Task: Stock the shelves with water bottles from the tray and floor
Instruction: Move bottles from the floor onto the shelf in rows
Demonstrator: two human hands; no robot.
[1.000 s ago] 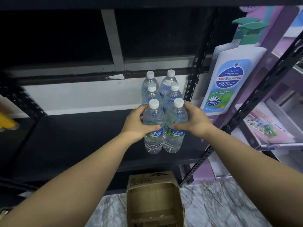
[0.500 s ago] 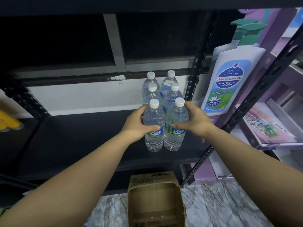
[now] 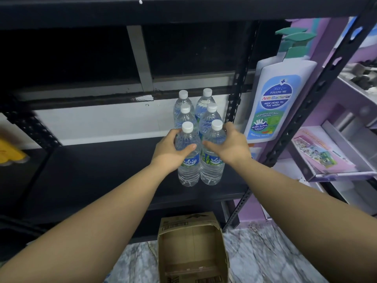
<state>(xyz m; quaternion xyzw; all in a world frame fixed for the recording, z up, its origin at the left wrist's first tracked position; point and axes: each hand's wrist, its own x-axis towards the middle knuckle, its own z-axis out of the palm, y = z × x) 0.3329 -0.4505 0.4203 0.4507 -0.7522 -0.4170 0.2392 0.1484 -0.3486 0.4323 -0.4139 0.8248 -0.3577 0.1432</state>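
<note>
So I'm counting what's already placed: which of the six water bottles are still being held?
The front pair only: left hand grips the front left bottle, right hand the front right bottle. The four behind stand free.

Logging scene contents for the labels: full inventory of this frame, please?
water bottles: 6, clear with white caps and blue-green labels, two columns of three on the shelf's right end
shelf: 1, black metal, centre
cardboard box: 1, brown, open, on the floor below the shelf
floor: grey marbled, bottom
wash bottle display: 1, white with green pump and blue label, right of the shelf post
purple rack: 1, far right, holds a pink printed pack
yellow object: 1, blurred, left edge
left hand: grips the front-left bottle
right hand: grips the front-right bottle
</note>
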